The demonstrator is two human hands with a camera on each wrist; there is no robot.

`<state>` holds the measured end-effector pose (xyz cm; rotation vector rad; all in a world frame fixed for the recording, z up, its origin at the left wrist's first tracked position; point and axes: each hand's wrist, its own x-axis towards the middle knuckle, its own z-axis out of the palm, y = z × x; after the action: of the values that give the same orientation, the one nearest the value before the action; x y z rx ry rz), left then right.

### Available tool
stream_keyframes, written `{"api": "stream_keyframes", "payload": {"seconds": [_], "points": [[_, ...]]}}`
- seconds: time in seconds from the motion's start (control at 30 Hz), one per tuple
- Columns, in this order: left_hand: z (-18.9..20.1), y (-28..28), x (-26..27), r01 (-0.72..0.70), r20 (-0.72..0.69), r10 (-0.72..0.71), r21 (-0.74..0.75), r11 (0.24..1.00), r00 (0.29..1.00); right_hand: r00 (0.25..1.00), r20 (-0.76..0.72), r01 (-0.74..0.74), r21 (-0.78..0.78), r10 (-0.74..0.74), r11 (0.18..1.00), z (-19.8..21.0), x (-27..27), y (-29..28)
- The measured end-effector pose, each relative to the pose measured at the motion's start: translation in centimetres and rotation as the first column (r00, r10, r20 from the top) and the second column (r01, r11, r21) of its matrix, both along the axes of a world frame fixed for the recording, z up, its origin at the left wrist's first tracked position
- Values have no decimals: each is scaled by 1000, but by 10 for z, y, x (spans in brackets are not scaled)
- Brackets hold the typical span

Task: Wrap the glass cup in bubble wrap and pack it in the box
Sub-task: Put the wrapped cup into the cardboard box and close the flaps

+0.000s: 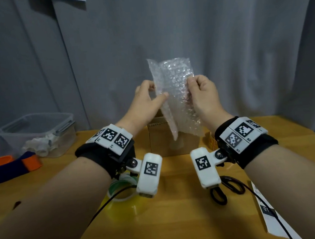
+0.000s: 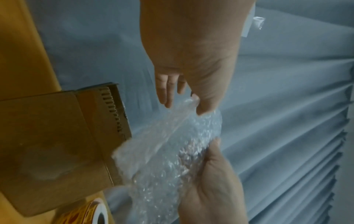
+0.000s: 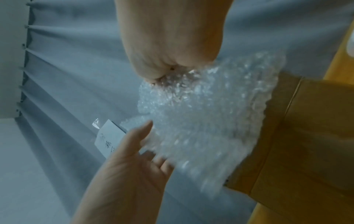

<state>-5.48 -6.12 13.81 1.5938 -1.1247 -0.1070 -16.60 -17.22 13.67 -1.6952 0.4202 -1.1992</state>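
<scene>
A grey curtain (image 1: pixel 222 37) closes the back of the scene, and before it lies the wooden worktop (image 1: pixel 171 223). On the worktop, in the middle, stands one cardboard box (image 1: pixel 160 143) with its top open. At the far left is one clear plastic container (image 1: pixel 11 130).

The one sheet of bubble wrap (image 1: pixel 177 91) is held up in the air, above and just in front of the box, and it hangs in loose folds. The left hand (image 1: pixel 147 101) pinches its left edge, with the thumb on the front and the fingers behind. The right hand (image 1: pixel 204 94) has a clenched grip on the right edge.

The glass cup I cannot find in any view (it may be hidden behind the wrap or the hands, but I cannot say), so zero cups are counted.

In my judgement the step in hand is the opening and spreading of the sheet; the wrapping itself is not yet begun. The next move calls for a flat sheet laid down on the worktop, and then one hand must be free to fetch the cup.

Smaller things: two rolls of tape, one (image 1: pixel 119 199) under the left wrist and one (image 1: pixel 210 143) partly seen beside the box, and one pair of scissors (image 1: pixel 227 189).
</scene>
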Motion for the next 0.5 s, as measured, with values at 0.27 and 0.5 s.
{"api": "stream_keyframes", "payload": {"seconds": [0.27,0.5], "points": [[2,8,15,-141,-129,113,-227,964,985,964,63,266,-151,-259,952,-6,-10,-15],[2,9,6,-106,-182,55,-286,952,982,965,77,263,-341,-252,903,-11,-2,-3]]}}
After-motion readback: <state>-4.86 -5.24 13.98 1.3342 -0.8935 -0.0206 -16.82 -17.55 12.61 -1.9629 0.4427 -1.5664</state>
